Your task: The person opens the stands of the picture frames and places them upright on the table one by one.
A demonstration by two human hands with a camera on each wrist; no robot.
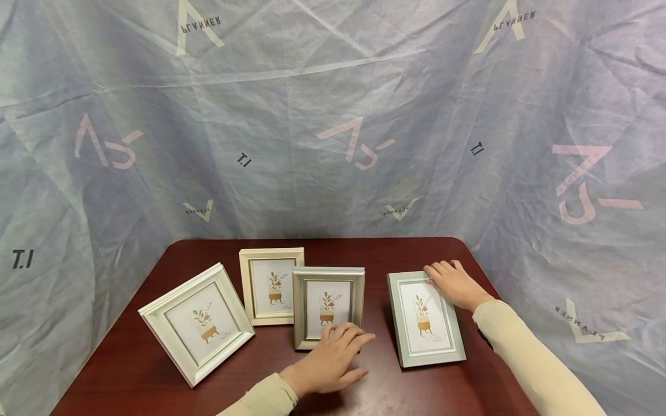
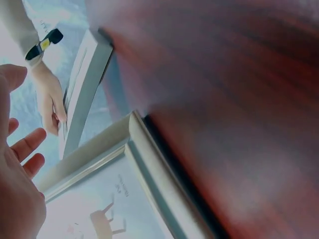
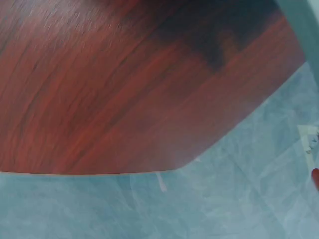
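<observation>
A pale grey-green picture frame (image 1: 425, 320) stands tilted on the right of the table. My right hand (image 1: 458, 284) grips its upper right edge, fingers over the top; the left wrist view shows this frame (image 2: 88, 82) from the side, with the thumb along its edge. In front of the champagne-coloured frame (image 1: 329, 294) hovers my left hand (image 1: 330, 358), palm down with loosely bent, spread fingers. It covers that frame's lower right part in the head view. The left wrist view shows these fingers (image 2: 29, 144) holding nothing. Only a fingertip (image 3: 316, 178) of the right hand shows in its wrist view.
A cream frame (image 1: 270, 283) stands behind and left of the champagne one. Farther left, a silver-white frame (image 1: 203, 326) leans back at an angle, near the cream one. All are on a dark red wooden table (image 1: 374, 251), with grey printed cloth (image 1: 333, 190) hanging around it.
</observation>
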